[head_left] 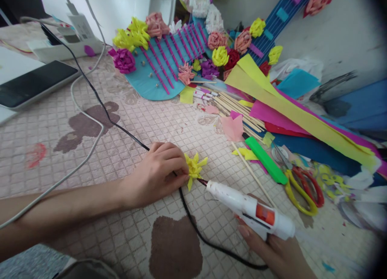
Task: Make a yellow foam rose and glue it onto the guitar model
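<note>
My left hand (161,168) rests at the middle of the table, fingers pinched on a yellow paper flower (194,168) with pointed petals. In my right hand (269,246) is a white hot glue gun (236,200) with an orange trigger part. Its dark nozzle points left and reaches the flower's lower right side; whether it touches cannot be made out. A black cord (205,236) runs from beneath my left hand round toward the glue gun. Part of the flower is hidden behind my left fingertips.
Yellow-and-red scissors (300,190), a green cutter (266,160) and wooden sticks (238,111) lie to the right. Folded coloured paper (290,105) is behind them. A blue board (151,81) with paper flowers stands at the back. A phone (36,83) and power strip (63,47) are at left.
</note>
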Action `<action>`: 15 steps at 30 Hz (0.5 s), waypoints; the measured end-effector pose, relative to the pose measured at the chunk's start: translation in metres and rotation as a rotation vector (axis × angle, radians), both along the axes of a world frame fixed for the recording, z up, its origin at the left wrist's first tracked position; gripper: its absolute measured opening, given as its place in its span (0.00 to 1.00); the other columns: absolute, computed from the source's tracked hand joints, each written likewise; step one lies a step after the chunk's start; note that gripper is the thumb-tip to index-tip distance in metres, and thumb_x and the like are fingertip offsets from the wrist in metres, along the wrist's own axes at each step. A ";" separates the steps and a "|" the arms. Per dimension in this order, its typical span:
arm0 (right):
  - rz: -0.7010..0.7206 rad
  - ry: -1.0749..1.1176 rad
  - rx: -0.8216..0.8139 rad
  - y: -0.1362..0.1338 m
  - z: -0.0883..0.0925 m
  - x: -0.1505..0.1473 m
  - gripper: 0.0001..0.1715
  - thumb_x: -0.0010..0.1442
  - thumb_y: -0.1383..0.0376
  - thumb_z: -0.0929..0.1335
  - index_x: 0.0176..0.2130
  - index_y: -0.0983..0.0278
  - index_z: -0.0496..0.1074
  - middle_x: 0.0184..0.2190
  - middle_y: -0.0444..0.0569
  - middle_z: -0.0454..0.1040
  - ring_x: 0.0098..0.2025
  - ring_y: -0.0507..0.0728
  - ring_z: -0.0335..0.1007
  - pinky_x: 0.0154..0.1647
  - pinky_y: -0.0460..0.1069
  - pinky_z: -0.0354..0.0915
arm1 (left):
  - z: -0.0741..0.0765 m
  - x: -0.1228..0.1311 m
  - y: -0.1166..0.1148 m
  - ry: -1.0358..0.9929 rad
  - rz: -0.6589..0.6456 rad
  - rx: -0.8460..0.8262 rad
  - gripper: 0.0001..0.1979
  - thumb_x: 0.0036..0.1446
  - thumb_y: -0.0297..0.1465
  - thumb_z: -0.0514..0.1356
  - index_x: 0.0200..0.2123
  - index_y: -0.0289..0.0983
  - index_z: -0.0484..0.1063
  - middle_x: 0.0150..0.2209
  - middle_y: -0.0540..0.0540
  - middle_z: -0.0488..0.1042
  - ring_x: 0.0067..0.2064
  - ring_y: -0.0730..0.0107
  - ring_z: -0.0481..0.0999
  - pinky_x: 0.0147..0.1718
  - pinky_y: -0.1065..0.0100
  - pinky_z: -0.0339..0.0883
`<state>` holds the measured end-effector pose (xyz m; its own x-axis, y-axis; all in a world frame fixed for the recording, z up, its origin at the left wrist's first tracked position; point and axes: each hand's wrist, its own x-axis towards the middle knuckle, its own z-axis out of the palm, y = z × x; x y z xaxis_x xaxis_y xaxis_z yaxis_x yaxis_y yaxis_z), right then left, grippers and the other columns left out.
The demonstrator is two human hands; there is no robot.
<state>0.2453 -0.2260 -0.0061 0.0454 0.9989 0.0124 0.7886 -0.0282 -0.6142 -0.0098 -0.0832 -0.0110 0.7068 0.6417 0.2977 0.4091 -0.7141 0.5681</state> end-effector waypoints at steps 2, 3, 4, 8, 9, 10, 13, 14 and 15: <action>0.015 -0.025 0.002 -0.001 -0.001 0.002 0.11 0.55 0.56 0.68 0.37 0.59 0.71 0.34 0.46 0.75 0.36 0.58 0.73 0.33 0.48 0.71 | -0.001 0.000 0.001 -0.003 0.011 -0.022 0.05 0.58 0.30 0.57 0.30 0.37 0.70 0.33 0.49 0.72 0.39 0.69 0.69 0.42 0.64 0.59; 0.038 -0.019 -0.008 0.000 -0.001 0.002 0.10 0.55 0.57 0.67 0.36 0.59 0.71 0.33 0.46 0.75 0.35 0.58 0.73 0.32 0.47 0.70 | -0.002 0.001 0.001 -0.008 0.019 -0.028 0.05 0.58 0.30 0.57 0.30 0.37 0.69 0.33 0.49 0.72 0.39 0.69 0.69 0.41 0.64 0.59; 0.061 -0.004 -0.019 0.001 0.000 0.002 0.09 0.56 0.57 0.67 0.35 0.59 0.71 0.31 0.45 0.75 0.33 0.57 0.73 0.29 0.47 0.70 | -0.002 0.001 0.001 -0.016 0.028 -0.032 0.05 0.58 0.29 0.57 0.29 0.36 0.69 0.32 0.48 0.72 0.39 0.69 0.69 0.41 0.64 0.60; 0.040 0.024 0.003 0.005 0.003 -0.003 0.10 0.57 0.56 0.66 0.33 0.59 0.72 0.26 0.44 0.74 0.29 0.56 0.72 0.26 0.46 0.68 | -0.005 0.002 0.001 -0.044 0.060 -0.061 0.05 0.56 0.29 0.57 0.28 0.36 0.67 0.32 0.48 0.71 0.37 0.69 0.69 0.40 0.64 0.61; 0.023 0.017 0.017 0.005 0.003 -0.004 0.11 0.56 0.56 0.66 0.32 0.60 0.72 0.26 0.45 0.75 0.29 0.56 0.72 0.27 0.47 0.69 | -0.005 0.002 0.000 -0.055 0.067 -0.069 0.04 0.56 0.29 0.57 0.29 0.36 0.67 0.32 0.48 0.71 0.37 0.69 0.69 0.40 0.64 0.62; 0.010 0.015 0.028 0.005 0.002 -0.004 0.11 0.56 0.55 0.66 0.32 0.60 0.73 0.27 0.45 0.75 0.29 0.57 0.72 0.28 0.47 0.69 | -0.005 0.003 0.000 -0.066 0.074 -0.079 0.03 0.56 0.28 0.57 0.30 0.36 0.66 0.33 0.48 0.71 0.37 0.69 0.69 0.40 0.64 0.62; 0.004 0.059 0.038 0.005 -0.001 -0.003 0.12 0.56 0.56 0.66 0.33 0.60 0.74 0.27 0.45 0.77 0.30 0.56 0.73 0.31 0.47 0.70 | -0.005 0.003 -0.001 -0.101 0.097 -0.093 0.04 0.55 0.27 0.58 0.35 0.35 0.67 0.36 0.46 0.70 0.40 0.68 0.69 0.40 0.63 0.64; 0.017 0.081 0.038 0.005 -0.002 -0.001 0.11 0.56 0.56 0.66 0.33 0.60 0.74 0.28 0.45 0.77 0.30 0.56 0.74 0.31 0.47 0.71 | -0.006 0.003 -0.001 -0.107 0.099 -0.093 0.06 0.55 0.27 0.58 0.38 0.35 0.67 0.38 0.46 0.70 0.41 0.67 0.69 0.41 0.63 0.64; 0.030 0.097 0.039 0.006 -0.004 0.000 0.11 0.56 0.57 0.66 0.34 0.60 0.74 0.28 0.45 0.78 0.30 0.56 0.74 0.31 0.46 0.71 | -0.006 0.004 -0.001 -0.109 0.096 -0.092 0.08 0.55 0.27 0.58 0.39 0.36 0.67 0.39 0.45 0.70 0.42 0.66 0.68 0.42 0.63 0.64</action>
